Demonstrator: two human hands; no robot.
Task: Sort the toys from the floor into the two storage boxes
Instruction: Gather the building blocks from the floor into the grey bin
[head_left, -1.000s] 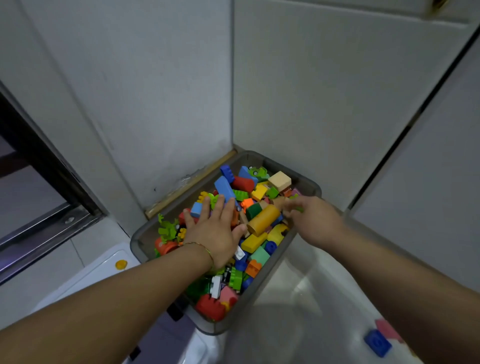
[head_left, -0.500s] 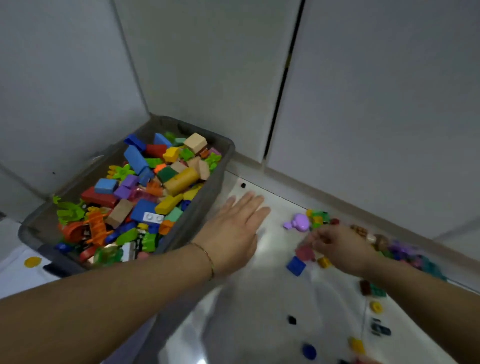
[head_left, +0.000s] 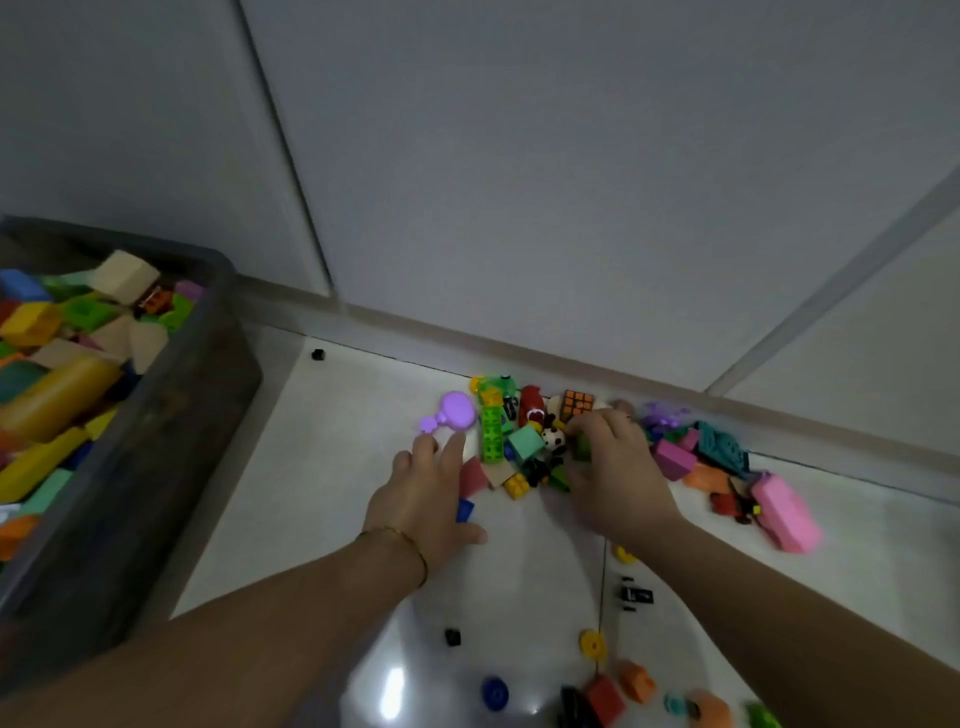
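Observation:
A pile of toys lies on the white floor against the baseboard: a purple toy (head_left: 457, 413), a long green brick (head_left: 491, 436), a teal block (head_left: 524, 441), a small puzzle cube (head_left: 577, 402) and a pink block (head_left: 784, 512). My left hand (head_left: 431, 493) reaches flat over the floor with straight fingers, next to a red-pink block (head_left: 472, 475) and a blue brick (head_left: 465, 509). My right hand (head_left: 613, 467) is in the pile with its fingers curled round a small green brick (head_left: 582, 448). The grey storage box (head_left: 156, 415) at the left is full of coloured blocks.
Grey wall panels rise right behind the pile. Small pieces lie scattered on the near floor: a yellow disc (head_left: 592, 644), a blue disc (head_left: 494, 692), a red block (head_left: 605, 699), an orange block (head_left: 636, 680) and a black bit (head_left: 452, 636).
The view has swung right, from the box to the floor pile. My left hand left the box side and reached the pile. My right hand moved deeper into the toys.

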